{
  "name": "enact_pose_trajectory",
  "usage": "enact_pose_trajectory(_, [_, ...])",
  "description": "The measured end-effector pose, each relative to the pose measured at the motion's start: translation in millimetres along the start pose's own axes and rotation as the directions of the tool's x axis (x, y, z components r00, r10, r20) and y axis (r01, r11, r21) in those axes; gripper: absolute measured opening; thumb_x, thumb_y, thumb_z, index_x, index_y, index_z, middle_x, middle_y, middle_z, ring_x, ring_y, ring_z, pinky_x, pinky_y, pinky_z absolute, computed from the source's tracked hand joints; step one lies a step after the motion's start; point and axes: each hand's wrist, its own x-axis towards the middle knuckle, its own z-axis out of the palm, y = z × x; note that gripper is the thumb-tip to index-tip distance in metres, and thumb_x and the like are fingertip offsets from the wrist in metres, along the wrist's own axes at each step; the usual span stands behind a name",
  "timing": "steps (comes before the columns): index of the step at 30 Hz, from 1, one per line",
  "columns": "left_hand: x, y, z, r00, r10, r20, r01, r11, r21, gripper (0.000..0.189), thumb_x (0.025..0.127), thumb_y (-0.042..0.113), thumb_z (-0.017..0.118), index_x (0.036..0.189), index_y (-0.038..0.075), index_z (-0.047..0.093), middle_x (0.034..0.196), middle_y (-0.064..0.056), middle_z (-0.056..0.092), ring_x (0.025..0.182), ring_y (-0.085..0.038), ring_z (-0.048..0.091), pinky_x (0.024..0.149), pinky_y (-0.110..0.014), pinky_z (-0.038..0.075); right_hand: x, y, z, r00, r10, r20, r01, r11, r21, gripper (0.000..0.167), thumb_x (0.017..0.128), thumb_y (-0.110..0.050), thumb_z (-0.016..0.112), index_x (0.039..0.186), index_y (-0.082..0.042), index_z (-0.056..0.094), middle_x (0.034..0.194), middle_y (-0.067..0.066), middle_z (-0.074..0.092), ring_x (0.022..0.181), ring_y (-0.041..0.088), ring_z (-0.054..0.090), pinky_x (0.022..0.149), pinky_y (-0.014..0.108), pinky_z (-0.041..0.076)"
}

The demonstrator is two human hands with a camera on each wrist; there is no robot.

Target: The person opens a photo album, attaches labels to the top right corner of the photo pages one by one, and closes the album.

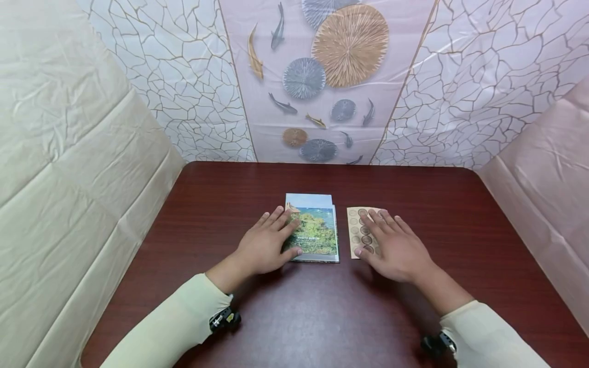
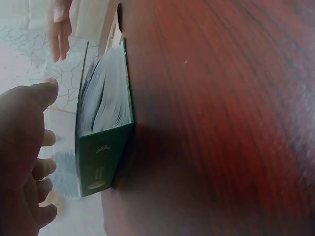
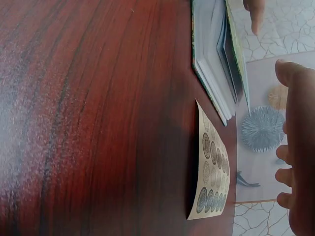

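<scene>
A photo album [image 1: 317, 232] with a landscape cover lies near the middle of the table. Its green spine [image 2: 98, 160] and thick stack of pages show in the left wrist view. My left hand [image 1: 263, 246] hovers over the album's left side, fingers extended and apart from the cover. To the right lies a tan sheet of round, coin-like stickers [image 3: 211, 172], slightly curled up from the table. Above this sheet my right hand [image 1: 397, 249] is spread, covering part of it in the head view without touching it. Neither hand holds anything.
The dark red-brown wooden table [image 1: 303, 317] has a back edge against a patterned wall covering [image 1: 198, 76] with fish and round motifs. Cream fabric [image 1: 83, 168] hangs at the left side, and pinkish fabric [image 1: 543, 179] at the right.
</scene>
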Motion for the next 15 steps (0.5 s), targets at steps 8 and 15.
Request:
enact_pose_trajectory(8, [1.0,7.1,6.7,0.999,0.030,-0.024,-0.029,0.999,0.022,0.066,0.101,0.059,0.053,0.150,0.014,0.053,0.161,-0.012,0.039,0.152,-0.031,0.026,0.119,-0.050,0.028,0.8,-2,6,1.000,-0.004,0.000,0.004,1.000,0.002,0.085,0.098,-0.062,0.053,0.163,-0.013,0.028,0.165,0.010,0.031,0.153,0.038,0.020,0.121,0.056,0.016])
enact_pose_trajectory(15, [2.5,9.6,16.2,0.990,0.079,-0.113,-0.071,0.995,0.076,0.057,0.096,0.055,0.066,0.135,0.014,0.066,0.149,-0.009,0.055,0.143,-0.032,0.043,0.113,-0.050,0.038,-0.1,-4,10,1.000,-0.020,-0.001,0.020,1.000,-0.005,0.083,0.099,-0.060,0.054,0.162,-0.011,0.030,0.165,0.010,0.030,0.153,0.037,0.019,0.120,0.058,0.018])
